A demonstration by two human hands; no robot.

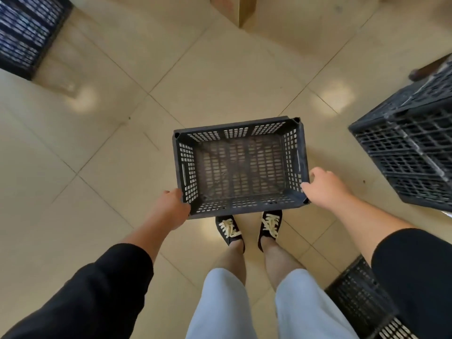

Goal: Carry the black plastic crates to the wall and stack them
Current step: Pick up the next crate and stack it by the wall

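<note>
An empty black plastic crate (pixel 241 165) with slotted walls is held open side up above the tiled floor, just in front of my feet. My left hand (pixel 171 206) grips its near left corner, thumb over the rim. My right hand (pixel 322 185) grips the near right corner, fingers curled round the edge. Another black crate (pixel 411 148) stands to the right, a third (pixel 23 33) sits at the far left, and a fourth (pixel 359 297) shows at the bottom right, partly hidden by my right sleeve.
Beige floor tiles (pixel 220 77) spread ahead. A cardboard box (pixel 234 8) stands at the top centre. A dark furniture leg (pixel 428 68) pokes in at the right edge above the right crate. My shoes (pixel 249 228) are directly under the held crate.
</note>
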